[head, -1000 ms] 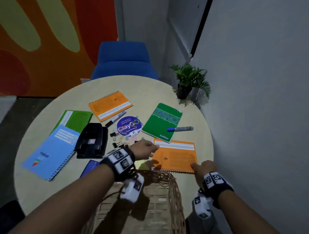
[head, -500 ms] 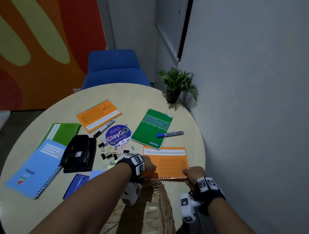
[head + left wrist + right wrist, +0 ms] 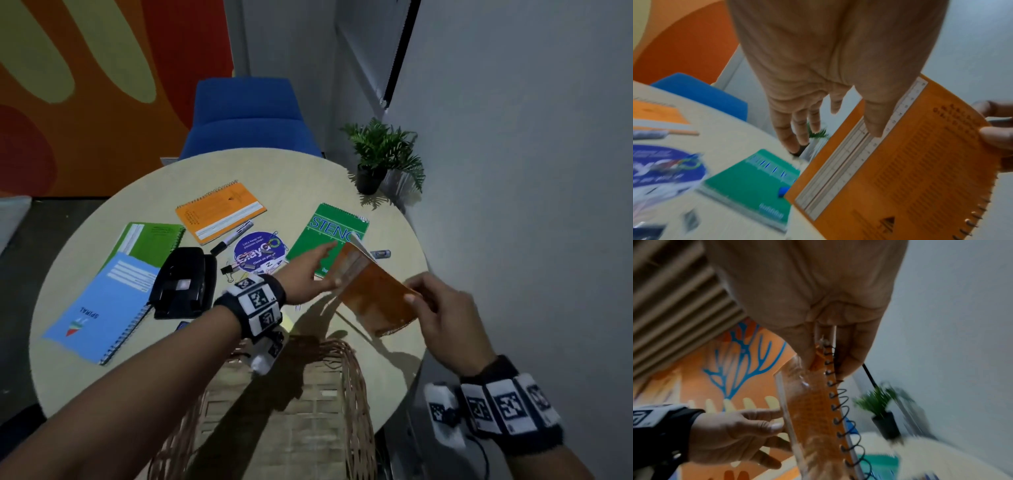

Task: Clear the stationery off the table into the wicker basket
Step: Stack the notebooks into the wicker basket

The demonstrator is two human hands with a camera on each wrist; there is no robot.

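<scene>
- Orange spiral notebook point(image 3: 373, 291) is off the round table point(image 3: 298, 178), tilted steeply, in the air just beyond the far rim of the wicker basket point(image 3: 356, 383).
- Your right hand point(image 3: 442, 318) pinches it at the spiral edge, thumb on one cover and fingers on the other; the right wrist view shows the coil point(image 3: 840, 402) running out of that pinch.
- Your left hand point(image 3: 308, 274) is open, fingers straight, thumb and fingertips only steadying the free edge. It grips nothing.
- Judgement: step in hand is carrying this notebook into the basket. Keep the pinch on the bound side so the pages do not fan open.
- Bring it toward you over the basket mouth, lay it flat, spine along a wall, to leave room for the rest.
- Let the left hand guide the free edge down, then withdraw.
- Still on the table: green STENO pad point(image 3: 329, 240), blue marker point(image 3: 382, 254), hole punch point(image 3: 185, 281), a second orange notebook point(image 3: 219, 212), blue notebook point(image 3: 102, 308).
</scene>
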